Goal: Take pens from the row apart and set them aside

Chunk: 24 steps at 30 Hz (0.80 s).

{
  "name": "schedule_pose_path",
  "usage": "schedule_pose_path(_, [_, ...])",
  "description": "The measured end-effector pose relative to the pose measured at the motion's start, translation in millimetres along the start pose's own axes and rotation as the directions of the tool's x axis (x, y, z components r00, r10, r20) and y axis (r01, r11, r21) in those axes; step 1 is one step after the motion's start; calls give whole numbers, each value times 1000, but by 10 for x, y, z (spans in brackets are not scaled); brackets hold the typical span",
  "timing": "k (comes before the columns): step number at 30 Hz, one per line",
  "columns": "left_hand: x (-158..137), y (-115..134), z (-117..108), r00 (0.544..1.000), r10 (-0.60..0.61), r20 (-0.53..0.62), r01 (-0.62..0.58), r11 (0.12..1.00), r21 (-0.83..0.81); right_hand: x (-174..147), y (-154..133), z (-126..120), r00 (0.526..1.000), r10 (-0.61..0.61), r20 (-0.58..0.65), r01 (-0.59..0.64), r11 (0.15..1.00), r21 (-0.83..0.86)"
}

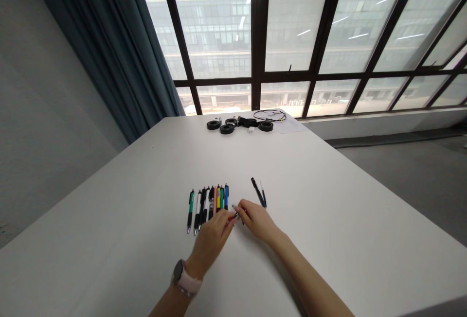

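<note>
My left hand (215, 228), with a watch (178, 271) on its wrist, is closed in a pinch at the lower end of a row of pens. Its fingertips meet those of my right hand (257, 220), also closed, around a small pen (236, 215) with a greyish end; fingers hide most of it. Several pens lie side by side left of the hands, among them a green pen (191, 205), a yellow pen (218, 198) and a blue pen (226, 198). Beyond my right hand rest a black pen barrel (257, 190) and a thin clear refill with a dark end (263, 194).
The white table (127, 210) stretches toward the windows. Near its far edge are several black rolled straps (226, 129), a white plug (250, 130), a black cable (272, 115) and a sheet of paper (292, 126). A blue curtain (120, 49) hangs at the left.
</note>
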<state>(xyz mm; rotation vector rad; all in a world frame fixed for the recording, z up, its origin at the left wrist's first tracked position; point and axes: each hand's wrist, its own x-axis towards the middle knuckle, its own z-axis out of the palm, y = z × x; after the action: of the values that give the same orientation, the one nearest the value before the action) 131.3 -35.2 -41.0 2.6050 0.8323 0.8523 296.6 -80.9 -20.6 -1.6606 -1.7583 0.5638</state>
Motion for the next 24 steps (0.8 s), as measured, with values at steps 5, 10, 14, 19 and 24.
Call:
schedule_pose_path(5, [-3,13,-7,999,-35,31,35,999,-10,5,-24,-11,1000,18,15,-18,1000,-1])
schedule_pose_path(10, [-4,17,3,997,-28,66,28,1000,6,-2,-30,-23,999,5,41,-7,999,38])
schedule_pose_path(14, [3,20,-2,999,-27,40,27,1000,6,-14,-39,-27,999,-8,47,6,998,60])
schedule_pose_path(19, [-3,45,-26,995,-88,44,90,995,-50,-22,-62,5,998,-16,59,13,999,46])
schedule_pose_path(24, [-13,18,-5,996,-80,38,82,996,-44,-21,-71,39,997,6,80,-17,990,142])
